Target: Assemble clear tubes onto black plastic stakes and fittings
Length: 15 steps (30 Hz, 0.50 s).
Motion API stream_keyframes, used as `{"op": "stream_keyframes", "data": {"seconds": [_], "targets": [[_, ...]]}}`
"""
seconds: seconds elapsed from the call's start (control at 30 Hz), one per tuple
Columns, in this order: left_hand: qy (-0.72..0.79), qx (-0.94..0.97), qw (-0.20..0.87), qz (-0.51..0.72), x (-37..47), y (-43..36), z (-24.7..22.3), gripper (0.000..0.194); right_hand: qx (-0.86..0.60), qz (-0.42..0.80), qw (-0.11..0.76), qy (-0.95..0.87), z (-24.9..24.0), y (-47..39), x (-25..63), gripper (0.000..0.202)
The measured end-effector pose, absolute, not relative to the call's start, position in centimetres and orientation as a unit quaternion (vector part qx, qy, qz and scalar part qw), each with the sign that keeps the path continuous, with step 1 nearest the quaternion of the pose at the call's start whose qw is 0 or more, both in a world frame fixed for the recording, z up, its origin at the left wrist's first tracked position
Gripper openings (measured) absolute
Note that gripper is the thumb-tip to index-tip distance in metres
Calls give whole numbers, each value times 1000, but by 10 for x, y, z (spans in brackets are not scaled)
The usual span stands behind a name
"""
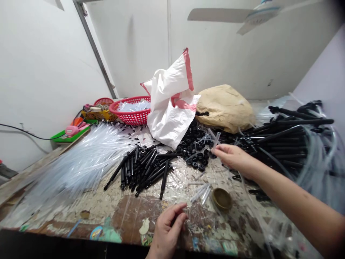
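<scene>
My right hand (231, 157) reaches over the right half of the table, pinching a short clear plastic tube (217, 139) that points upward. Beneath and left of it lie black ring-shaped caps (194, 163) in a loose heap. Close to the front edge, my left hand (170, 227) is closed, thumb against curled fingers; whatever it may hold is hidden. Between the hands, several short clear tubes (202, 192) lie beside a small brass-coloured bowl (222, 199). A pile of black plastic rods (147, 169) sits beyond my left hand.
Long clear tubes (81, 162) cover the left side. Behind stand a red basket (132, 116), a white sack (172, 104) and a tan bag (225, 106). Long black tubes (280, 144) crowd the right. A green tray (72, 133) sits far left; a fan (256, 16) hangs above.
</scene>
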State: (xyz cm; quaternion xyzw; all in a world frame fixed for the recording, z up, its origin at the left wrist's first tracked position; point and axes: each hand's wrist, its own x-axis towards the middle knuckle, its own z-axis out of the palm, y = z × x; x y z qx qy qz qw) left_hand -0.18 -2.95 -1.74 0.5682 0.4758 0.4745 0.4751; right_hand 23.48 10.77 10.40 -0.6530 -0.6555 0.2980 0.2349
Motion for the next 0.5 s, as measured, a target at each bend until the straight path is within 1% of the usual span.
{"op": "stream_keyframes", "data": {"seconds": [0.03,0.1,0.17,0.23,0.3,0.4,0.5], "targets": [[471,556,487,481,-1,-29,-18,32,-617,353,239,-662,105,91,226,36],[461,537,510,489,-1,-30,-18,39,-543,425,226,-688,102,63,207,29],[453,519,528,496,-1,-30,-16,46,-501,446,196,-716,91,42,189,23],[444,497,544,510,-1,-31,-14,53,-490,454,176,-723,76,29,173,18],[431,482,556,522,0,-32,-11,56,-495,463,184,-711,61,22,159,15],[421,480,558,530,1,-33,-7,50,-492,496,222,-680,44,17,144,18],[430,483,549,530,2,-34,-3,41,-472,549,260,-639,38,12,140,24]]}}
